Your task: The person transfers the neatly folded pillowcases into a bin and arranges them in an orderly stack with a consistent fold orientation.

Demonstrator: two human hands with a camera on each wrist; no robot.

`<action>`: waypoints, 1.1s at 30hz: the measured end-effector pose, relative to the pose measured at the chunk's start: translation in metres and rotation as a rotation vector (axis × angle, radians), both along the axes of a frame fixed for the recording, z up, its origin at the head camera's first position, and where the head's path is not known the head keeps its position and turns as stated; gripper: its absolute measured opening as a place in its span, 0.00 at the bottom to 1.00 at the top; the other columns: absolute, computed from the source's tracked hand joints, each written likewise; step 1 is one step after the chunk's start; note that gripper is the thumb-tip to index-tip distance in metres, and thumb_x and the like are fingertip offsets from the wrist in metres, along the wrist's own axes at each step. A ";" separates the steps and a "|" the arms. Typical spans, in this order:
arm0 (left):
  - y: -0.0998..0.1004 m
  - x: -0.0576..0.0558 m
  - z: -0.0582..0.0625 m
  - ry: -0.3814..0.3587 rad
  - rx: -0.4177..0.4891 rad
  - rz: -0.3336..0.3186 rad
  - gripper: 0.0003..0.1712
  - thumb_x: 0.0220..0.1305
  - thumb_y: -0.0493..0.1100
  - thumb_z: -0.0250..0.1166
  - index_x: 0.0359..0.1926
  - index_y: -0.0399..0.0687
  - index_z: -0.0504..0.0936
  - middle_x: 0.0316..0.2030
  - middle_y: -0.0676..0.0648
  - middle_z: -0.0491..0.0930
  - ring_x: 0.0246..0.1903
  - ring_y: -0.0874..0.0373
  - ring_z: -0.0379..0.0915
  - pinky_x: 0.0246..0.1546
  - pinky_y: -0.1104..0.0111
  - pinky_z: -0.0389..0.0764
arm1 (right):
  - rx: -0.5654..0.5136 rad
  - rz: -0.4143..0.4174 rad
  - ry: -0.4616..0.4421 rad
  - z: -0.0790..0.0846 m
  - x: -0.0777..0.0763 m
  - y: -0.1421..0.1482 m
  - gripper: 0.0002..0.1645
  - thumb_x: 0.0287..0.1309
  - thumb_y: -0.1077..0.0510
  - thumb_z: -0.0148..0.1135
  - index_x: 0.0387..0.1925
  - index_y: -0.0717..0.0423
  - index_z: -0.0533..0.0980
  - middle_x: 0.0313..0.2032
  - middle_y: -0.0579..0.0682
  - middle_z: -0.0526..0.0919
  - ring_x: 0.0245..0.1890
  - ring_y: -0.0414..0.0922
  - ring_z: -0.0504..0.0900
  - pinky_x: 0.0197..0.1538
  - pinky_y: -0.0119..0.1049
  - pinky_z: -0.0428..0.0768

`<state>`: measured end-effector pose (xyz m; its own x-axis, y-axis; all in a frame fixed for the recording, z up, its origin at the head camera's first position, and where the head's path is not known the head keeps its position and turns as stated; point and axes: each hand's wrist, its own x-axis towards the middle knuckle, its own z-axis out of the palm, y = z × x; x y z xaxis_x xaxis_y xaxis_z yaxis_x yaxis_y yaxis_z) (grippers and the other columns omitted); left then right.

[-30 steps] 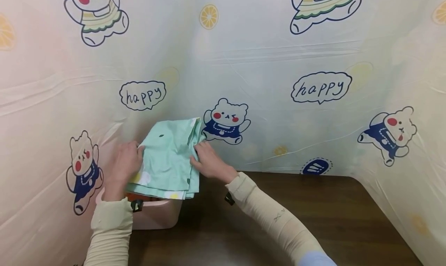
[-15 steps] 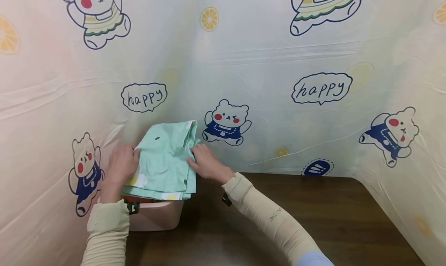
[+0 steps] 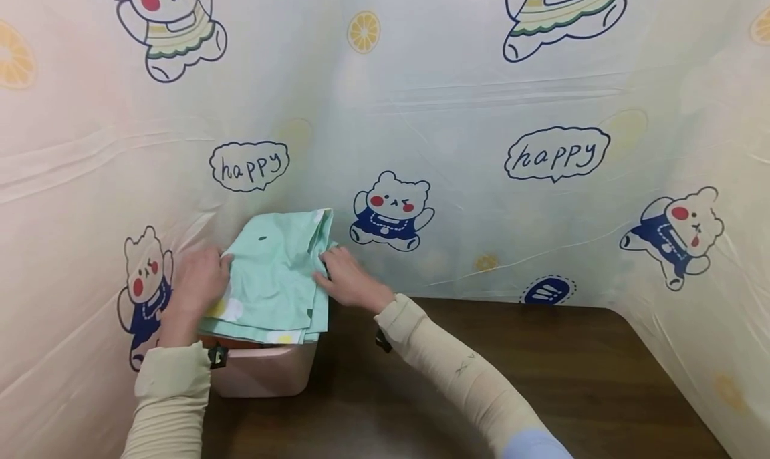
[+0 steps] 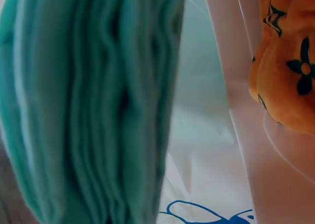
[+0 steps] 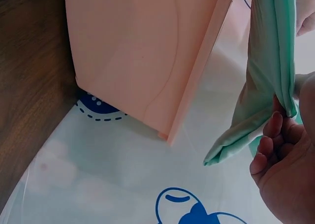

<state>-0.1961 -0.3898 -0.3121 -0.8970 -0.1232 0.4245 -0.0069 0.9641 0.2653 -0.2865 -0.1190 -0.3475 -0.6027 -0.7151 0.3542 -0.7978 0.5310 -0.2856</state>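
Note:
A folded mint-green cloth (image 3: 273, 272) with white and yellow flower prints hangs over the pink box (image 3: 271, 372) at the left of the table. My left hand (image 3: 201, 278) holds its left edge. On the opposite edge, my right hand (image 3: 351, 278) pinches it, fingers curled around the layers in the right wrist view. Several stacked folds of the cloth (image 4: 98, 106) fill the left wrist view. Inside the box, an orange fabric item (image 4: 295, 61) with dark flower-like marks shows below the cloth. A gap separates cloth and box rim (image 5: 197, 81) in the right wrist view.
The dark wooden table (image 3: 481, 372) extends to the right of the box. A pale curtain (image 3: 457, 98) printed with bears and "happy" bubbles surrounds the table at the back and sides, close to the box and left hand.
Both hands have shifted slightly to the left with the cloth between them, over the box. Their hold on it looks the same, and the box stays in place.

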 end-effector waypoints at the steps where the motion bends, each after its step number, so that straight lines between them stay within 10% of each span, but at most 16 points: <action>1: -0.001 0.000 0.000 0.006 -0.002 -0.001 0.18 0.78 0.40 0.50 0.38 0.24 0.74 0.29 0.32 0.73 0.34 0.37 0.67 0.37 0.47 0.67 | 0.002 -0.002 -0.005 0.000 0.000 -0.001 0.17 0.77 0.48 0.50 0.52 0.57 0.73 0.43 0.48 0.73 0.47 0.44 0.68 0.49 0.33 0.69; 26: -0.024 -0.002 -0.002 -0.040 -0.024 0.030 0.17 0.77 0.40 0.50 0.34 0.28 0.71 0.27 0.34 0.69 0.32 0.37 0.64 0.36 0.49 0.64 | 0.023 0.035 0.066 -0.002 -0.003 -0.030 0.16 0.77 0.50 0.52 0.52 0.59 0.74 0.43 0.49 0.76 0.48 0.44 0.70 0.54 0.34 0.70; 33: -0.024 -0.007 -0.004 -0.083 -0.029 0.036 0.16 0.77 0.40 0.51 0.37 0.27 0.72 0.27 0.36 0.69 0.32 0.39 0.64 0.36 0.51 0.64 | 0.024 0.041 0.036 -0.006 -0.009 -0.035 0.14 0.76 0.52 0.53 0.50 0.59 0.74 0.42 0.50 0.76 0.69 0.49 0.66 0.75 0.39 0.59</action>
